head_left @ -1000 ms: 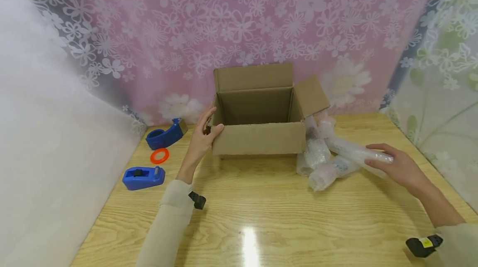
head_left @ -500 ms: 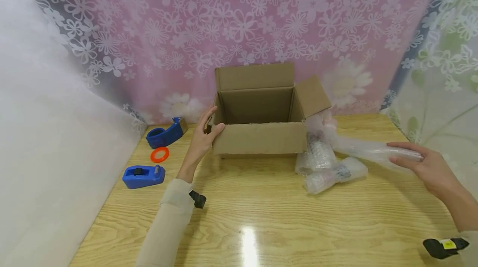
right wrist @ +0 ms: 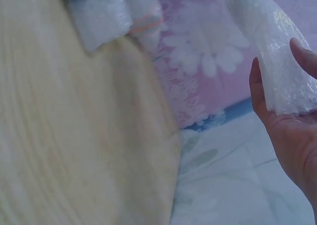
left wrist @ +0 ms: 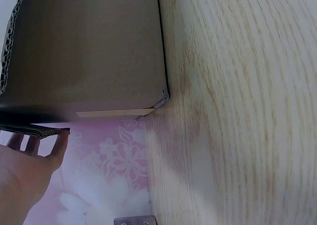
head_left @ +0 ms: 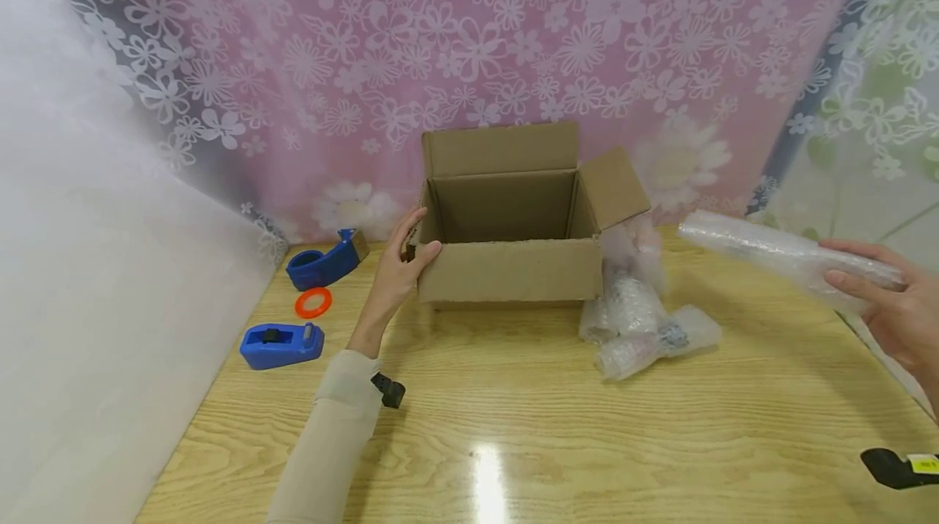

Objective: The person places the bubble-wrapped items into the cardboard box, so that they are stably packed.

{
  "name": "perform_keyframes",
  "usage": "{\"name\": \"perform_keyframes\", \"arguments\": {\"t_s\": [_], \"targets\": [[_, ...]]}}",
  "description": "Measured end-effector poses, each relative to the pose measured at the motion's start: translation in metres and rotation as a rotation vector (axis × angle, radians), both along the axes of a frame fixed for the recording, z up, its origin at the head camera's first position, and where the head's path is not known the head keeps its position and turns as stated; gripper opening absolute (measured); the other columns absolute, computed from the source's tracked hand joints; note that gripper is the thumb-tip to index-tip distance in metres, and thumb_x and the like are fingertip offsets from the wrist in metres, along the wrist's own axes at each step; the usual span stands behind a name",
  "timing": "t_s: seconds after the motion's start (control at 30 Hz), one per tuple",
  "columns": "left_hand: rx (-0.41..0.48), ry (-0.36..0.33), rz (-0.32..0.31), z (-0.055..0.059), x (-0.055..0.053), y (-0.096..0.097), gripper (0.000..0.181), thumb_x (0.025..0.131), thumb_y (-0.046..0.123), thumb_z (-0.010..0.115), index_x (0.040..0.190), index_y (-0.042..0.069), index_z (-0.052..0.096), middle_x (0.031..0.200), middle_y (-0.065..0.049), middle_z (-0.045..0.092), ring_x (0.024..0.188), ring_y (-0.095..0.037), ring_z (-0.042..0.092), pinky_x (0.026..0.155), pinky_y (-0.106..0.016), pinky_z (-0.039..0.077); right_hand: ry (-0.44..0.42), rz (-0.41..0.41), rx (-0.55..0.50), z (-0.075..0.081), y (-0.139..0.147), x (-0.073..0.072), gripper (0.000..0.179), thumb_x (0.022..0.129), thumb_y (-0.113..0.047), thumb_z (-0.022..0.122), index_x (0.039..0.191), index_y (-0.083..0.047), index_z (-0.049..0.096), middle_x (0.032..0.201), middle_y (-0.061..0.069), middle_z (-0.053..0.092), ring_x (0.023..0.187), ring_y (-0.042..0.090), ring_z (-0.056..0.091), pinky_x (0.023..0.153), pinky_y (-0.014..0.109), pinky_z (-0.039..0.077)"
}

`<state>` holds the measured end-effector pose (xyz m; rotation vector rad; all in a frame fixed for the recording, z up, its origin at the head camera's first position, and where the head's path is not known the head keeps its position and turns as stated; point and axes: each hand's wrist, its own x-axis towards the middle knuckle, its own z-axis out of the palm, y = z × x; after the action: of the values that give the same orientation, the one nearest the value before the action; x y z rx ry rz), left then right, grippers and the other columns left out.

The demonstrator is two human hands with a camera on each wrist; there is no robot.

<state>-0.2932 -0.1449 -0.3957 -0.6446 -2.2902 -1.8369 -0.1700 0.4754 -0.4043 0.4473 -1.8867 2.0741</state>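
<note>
The head camera looks forward and down; closer, sideways-turned wrist views share its table (head_left: 587,418).

One cardboard box (head_left: 509,273) stands at the worktop's (head_left: 513,394) far edge. Near the left edge lie two blue tape dispensers (head_left: 281,346) and one orange ring (head_left: 313,314). The right hand (head_left: 907,327) holds one bubble-wrapped roll (head_left: 778,251); at least two further rolls (head_left: 658,345) overlap beside the box, their exact number unclear.

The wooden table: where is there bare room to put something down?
Largest: the table in front of the cardboard box, right of the left sleeve. Also between the wrapped bundles and the table's right edge. Crowded: right of the box, by those bundles; table's left, by blue dispensers and orange ring.
</note>
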Motion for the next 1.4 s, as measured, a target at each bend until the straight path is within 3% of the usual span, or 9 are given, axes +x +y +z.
{"name": "perform_keyframes", "arguments": {"t_s": [0.1,0.23,0.43,0.73,0.93,1.2,1.4], "targets": [[0.000,-0.003,0.003,0.001,0.000,0.000,0.065,0.104,0.020,0.065,0.163,0.013,0.037,0.173,-0.004,0.018,0.159,-0.026,0.014,0.124,-0.063,0.015,0.079,0.044,-0.066,0.014,-0.002,-0.005,0.049,0.100,0.023,0.041,0.147,0.011,0.050,0.132,0.006,0.062,0.109,0.011,0.066,0.081,0.018,0.056],[-0.001,-0.007,0.006,0.002,0.001,0.000,0.065,0.104,0.020,0.066,0.162,0.013,0.037,0.173,-0.004,0.019,0.159,-0.026,0.015,0.124,-0.063,0.016,0.108,0.076,-0.106,0.034,-0.008,-0.013,0.049,0.100,0.024,0.040,0.147,0.014,0.048,0.132,0.009,0.063,0.110,0.014,0.066,0.083,0.020,0.056],[-0.014,-0.011,0.013,0.002,0.002,0.000,0.065,0.104,0.022,0.066,0.162,0.014,0.038,0.173,-0.005,0.019,0.159,-0.027,0.015,0.123,-0.062,0.017,0.151,0.087,-0.090,0.065,-0.023,-0.026,0.047,0.099,0.025,0.041,0.145,0.019,0.045,0.134,0.013,0.062,0.115,0.019,0.063,0.087,0.021,0.056],[-0.014,0.008,0.033,-0.021,-0.016,-0.004,0.065,0.104,0.026,0.066,0.163,0.024,0.038,0.172,0.006,0.020,0.158,-0.023,0.016,0.123,-0.061,0.020,0.063,0.154,-0.090,0.102,-0.056,-0.039,0.051,0.098,0.025,0.044,0.147,0.013,0.048,0.147,0.012,0.052,0.119,0.020,0.058,0.088,0.022,0.056],[-0.031,0.044,0.037,-0.023,-0.018,-0.004,0.065,0.104,0.032,0.067,0.162,0.025,0.040,0.172,0.007,0.021,0.158,-0.021,0.019,0.122,-0.062,0.022,0.023,0.225,-0.102,0.115,-0.090,-0.051,0.049,0.098,0.023,0.045,0.146,0.013,0.050,0.143,0.014,0.052,0.117,0.019,0.060,0.088,0.023,0.056],[-0.032,0.033,0.038,-0.025,-0.018,-0.004,0.065,0.104,0.036,0.066,0.162,0.025,0.040,0.170,0.015,0.022,0.158,-0.019,0.018,0.123,-0.061,0.020,-0.051,0.283,-0.051,0.123,-0.132,-0.068,0.045,0.099,0.018,0.049,0.141,0.005,0.060,0.135,0.012,0.058,0.111,0.017,0.064,0.084,0.025,0.057],[-0.029,0.033,0.037,-0.022,-0.019,-0.004,0.064,0.104,0.031,0.066,0.162,0.025,0.039,0.173,0.005,0.020,0.158,-0.019,0.017,0.123,-0.062,0.019,-0.067,0.286,0.039,0.127,-0.164,-0.084,0.042,0.099,0.015,0.055,0.140,0.004,0.060,0.141,0.012,0.052,0.113,0.018,0.062,0.085,0.023,0.056]]}}
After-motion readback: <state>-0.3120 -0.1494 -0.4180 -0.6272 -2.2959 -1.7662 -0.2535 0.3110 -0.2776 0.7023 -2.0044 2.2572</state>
